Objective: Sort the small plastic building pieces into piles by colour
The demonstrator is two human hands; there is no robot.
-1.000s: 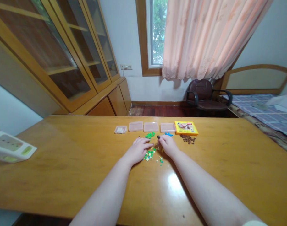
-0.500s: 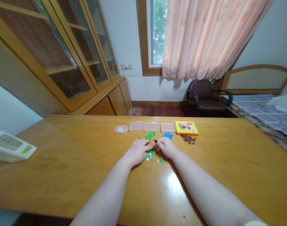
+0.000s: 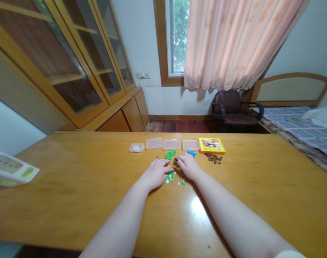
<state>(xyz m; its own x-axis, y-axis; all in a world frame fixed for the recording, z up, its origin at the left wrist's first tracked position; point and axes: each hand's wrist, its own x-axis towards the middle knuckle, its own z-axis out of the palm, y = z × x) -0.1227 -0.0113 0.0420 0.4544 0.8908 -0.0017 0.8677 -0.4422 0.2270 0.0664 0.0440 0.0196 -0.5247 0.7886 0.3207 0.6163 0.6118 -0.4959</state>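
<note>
My left hand (image 3: 158, 172) lies on the table with its fingers stretched out, at the edge of a mixed pile (image 3: 169, 177) of small green, white and blue pieces. Opposite it, my right hand (image 3: 188, 165) has thumb and index finger pinched together, too small and blurred to show what is between them. Just beyond the hands sit a heap of small green pieces (image 3: 170, 154) and a heap of blue pieces (image 3: 191, 153), the blue partly behind my right hand. A few loose pieces (image 3: 183, 183) lie below my right hand.
Clear plastic boxes (image 3: 171, 144) stand in a row near the table's far edge, with a smaller box (image 3: 136, 147) at the left. A yellow box (image 3: 211, 146) lies to their right, brown pieces (image 3: 214, 158) before it. A white-and-green container (image 3: 13, 169) stands far left.
My right hand has shifted slightly up, its fingertips a little closer to the green heap, and covers more of the blue heap. My left hand stays by the mixed pile. The view drifts slightly.
</note>
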